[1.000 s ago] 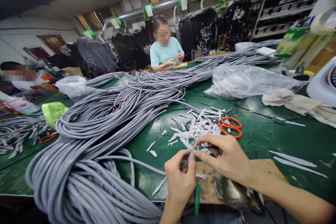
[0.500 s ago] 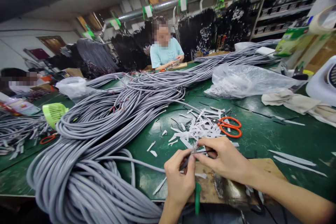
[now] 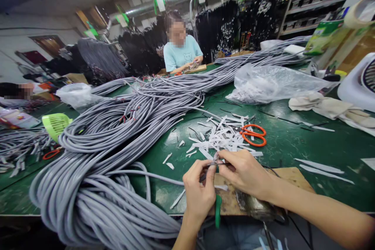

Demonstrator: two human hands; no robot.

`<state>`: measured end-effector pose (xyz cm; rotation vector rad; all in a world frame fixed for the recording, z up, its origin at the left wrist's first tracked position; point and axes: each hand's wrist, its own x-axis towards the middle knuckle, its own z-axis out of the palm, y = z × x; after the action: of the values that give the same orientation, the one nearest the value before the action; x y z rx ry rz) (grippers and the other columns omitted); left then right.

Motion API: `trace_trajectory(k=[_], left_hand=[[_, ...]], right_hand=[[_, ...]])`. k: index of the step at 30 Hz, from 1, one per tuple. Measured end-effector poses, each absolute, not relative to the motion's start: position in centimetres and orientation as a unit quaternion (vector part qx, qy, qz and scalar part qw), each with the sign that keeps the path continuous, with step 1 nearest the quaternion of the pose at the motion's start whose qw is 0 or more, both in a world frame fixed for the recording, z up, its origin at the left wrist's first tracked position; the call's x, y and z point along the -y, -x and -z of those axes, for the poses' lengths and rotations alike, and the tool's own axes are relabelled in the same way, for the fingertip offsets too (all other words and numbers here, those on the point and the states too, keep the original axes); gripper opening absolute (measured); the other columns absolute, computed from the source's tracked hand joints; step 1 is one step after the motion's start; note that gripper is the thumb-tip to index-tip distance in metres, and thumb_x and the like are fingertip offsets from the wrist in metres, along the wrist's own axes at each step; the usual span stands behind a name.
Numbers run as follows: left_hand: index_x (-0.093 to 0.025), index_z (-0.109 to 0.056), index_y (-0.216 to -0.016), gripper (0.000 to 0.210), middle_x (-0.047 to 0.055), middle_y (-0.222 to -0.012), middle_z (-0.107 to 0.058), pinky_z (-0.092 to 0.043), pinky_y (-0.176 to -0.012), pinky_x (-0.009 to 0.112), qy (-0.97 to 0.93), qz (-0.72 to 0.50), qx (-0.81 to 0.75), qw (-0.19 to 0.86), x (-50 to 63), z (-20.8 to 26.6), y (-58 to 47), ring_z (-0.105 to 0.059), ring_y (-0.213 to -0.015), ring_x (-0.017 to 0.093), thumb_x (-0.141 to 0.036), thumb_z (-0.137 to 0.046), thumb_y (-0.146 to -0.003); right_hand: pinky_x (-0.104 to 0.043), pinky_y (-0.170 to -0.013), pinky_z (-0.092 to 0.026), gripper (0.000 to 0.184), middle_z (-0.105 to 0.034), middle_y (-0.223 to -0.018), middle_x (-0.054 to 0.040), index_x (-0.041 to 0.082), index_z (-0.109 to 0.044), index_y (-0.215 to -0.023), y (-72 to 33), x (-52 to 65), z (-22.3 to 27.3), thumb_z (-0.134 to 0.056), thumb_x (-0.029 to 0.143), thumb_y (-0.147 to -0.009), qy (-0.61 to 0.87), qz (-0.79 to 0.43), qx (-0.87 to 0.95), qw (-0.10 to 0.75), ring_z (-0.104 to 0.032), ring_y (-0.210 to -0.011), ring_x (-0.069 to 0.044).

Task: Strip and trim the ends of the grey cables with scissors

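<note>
My left hand [image 3: 200, 187] is closed around the end of a grey cable [image 3: 164, 179], which runs in from the coil at the left. Thumb and forefinger pinch it near its stripped tip. My right hand [image 3: 244, 170] is closed at the same tip, gripping the frayed shielding and a thin dark strand; the fingers partly hide what is there. Just beyond both hands lies a heap of white paper-like strips [image 3: 219, 136]. Orange-handled scissors [image 3: 254, 135] rest at its right edge. Under my right hand is a wooden board [image 3: 293, 177] with a dark metal block on it.
A big pile of grey cable coils [image 3: 96, 144] covers the left and runs across the back of the green table [image 3: 158, 156]. A plastic bag [image 3: 269, 84], a cloth [image 3: 331, 109] and a white fan [image 3: 359, 82] are at the right. A co-worker [image 3: 183, 52] sits opposite.
The view has shifted slightly. My right fingers have turned a little at the cable tip, and a thin dark strand now shows stretched between the hands. Both hands keep their hold.
</note>
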<state>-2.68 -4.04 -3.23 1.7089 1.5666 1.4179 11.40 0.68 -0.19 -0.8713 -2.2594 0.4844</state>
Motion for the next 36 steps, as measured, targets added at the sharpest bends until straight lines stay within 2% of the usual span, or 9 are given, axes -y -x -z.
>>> trace_trajectory(k=[5,11,18,21,25,28,30,32,36], left_hand=[[-0.015,-0.059,-0.075,0.024,0.003,-0.066,-0.055,-0.039,-0.060,0.023,-0.645,-0.495,-0.527,0.247,4.4,2.8,3.3,-0.053,-0.062,0.014,-0.025,-0.042,-0.088],[-0.016,-0.050,-0.065,0.034,-0.003,-0.053,-0.038,-0.027,-0.046,0.021,-0.580,-0.525,-0.526,0.334,4.5,2.7,4.0,-0.034,-0.046,0.009,-0.037,-0.039,-0.089],[-0.013,-0.060,-0.073,0.025,0.000,-0.060,-0.054,-0.034,-0.047,0.018,-0.546,-0.564,-0.528,0.322,4.4,2.6,3.1,-0.045,-0.051,0.009,-0.032,-0.048,-0.084],[-0.013,-0.063,-0.083,0.018,-0.002,-0.059,-0.054,-0.035,-0.046,0.017,-0.539,-0.572,-0.532,0.315,4.4,2.9,2.9,-0.046,-0.049,0.009,-0.028,-0.053,-0.081],[-0.014,-0.065,-0.090,0.019,-0.001,-0.059,-0.057,-0.038,-0.047,0.017,-0.532,-0.570,-0.533,0.327,4.1,3.0,2.7,-0.049,-0.049,0.009,-0.025,-0.056,-0.079],[-0.014,-0.068,-0.090,0.019,0.004,-0.072,-0.066,-0.046,-0.060,0.021,-0.525,-0.576,-0.527,0.338,3.5,2.4,2.6,-0.059,-0.064,0.015,-0.025,-0.059,-0.077],[-0.015,-0.070,-0.087,0.019,0.005,-0.075,-0.067,-0.047,-0.060,0.022,-0.533,-0.574,-0.522,0.337,3.1,1.9,2.6,-0.060,-0.066,0.016,-0.026,-0.060,-0.076],[-0.015,-0.072,-0.082,0.017,0.004,-0.068,-0.064,-0.043,-0.053,0.021,-0.559,-0.560,-0.521,0.321,2.8,1.4,2.5,-0.055,-0.059,0.014,-0.025,-0.060,-0.076],[-0.013,-0.068,-0.060,0.024,0.000,-0.050,-0.050,-0.035,-0.049,0.020,-0.576,-0.557,-0.515,0.304,2.4,1.3,2.4,-0.045,-0.049,0.011,-0.023,-0.056,-0.079]], right_hand=[[-0.018,-0.043,-0.025,0.014,-0.040,-0.046,0.0064,0.015,-0.056,-0.063,-11.1,-2.0,0.1,-0.046,0.015,-0.072,0.388,-0.313,0.802,0.329,-0.034,-0.042,-0.007],[-0.020,-0.048,-0.030,0.019,-0.047,-0.051,0.0034,0.013,-0.059,-0.068,-11.7,-4.4,0.1,-0.044,0.020,-0.077,0.456,-0.295,0.742,0.394,-0.039,-0.047,-0.008],[-0.019,-0.042,-0.024,0.018,-0.031,-0.049,0.0076,0.014,-0.062,-0.077,-11.4,-2.2,-1.0,-0.057,0.031,-0.076,0.369,-0.386,0.762,0.368,-0.029,-0.044,-0.007],[-0.019,-0.043,-0.027,0.017,-0.042,-0.052,0.0059,0.014,-0.063,-0.086,-11.4,-2.0,-0.9,-0.056,0.027,-0.078,0.342,-0.369,0.778,0.377,-0.034,-0.045,-0.007],[-0.019,-0.052,-0.039,0.018,-0.065,-0.075,-0.0024,0.015,-0.065,-0.090,-11.4,-1.9,-0.6,-0.050,0.014,-0.078,0.292,-0.327,0.805,0.399,-0.051,-0.055,-0.009],[-0.019,-0.048,-0.038,0.021,-0.065,-0.071,-0.0024,0.014,-0.064,-0.093,-11.6,-1.6,-0.6,-0.048,0.015,-0.079,0.297,-0.304,0.809,0.407,-0.049,-0.050,-0.008],[-0.018,-0.043,-0.034,0.023,-0.059,-0.060,0.0007,0.013,-0.063,-0.097,-11.7,-1.5,-0.9,-0.049,0.018,-0.080,0.315,-0.294,0.804,0.410,-0.042,-0.043,-0.007],[-0.018,-0.041,-0.032,0.025,-0.055,-0.055,0.0027,0.014,-0.062,-0.101,-11.9,-1.5,-1.1,-0.048,0.018,-0.080,0.321,-0.293,0.801,0.412,-0.038,-0.040,-0.007],[-0.018,-0.046,-0.035,0.022,-0.063,-0.067,-0.0007,0.015,-0.063,-0.098,-11.9,-1.4,-1.1,-0.050,0.017,-0.080,0.293,-0.291,0.812,0.413,-0.045,-0.046,-0.007]])
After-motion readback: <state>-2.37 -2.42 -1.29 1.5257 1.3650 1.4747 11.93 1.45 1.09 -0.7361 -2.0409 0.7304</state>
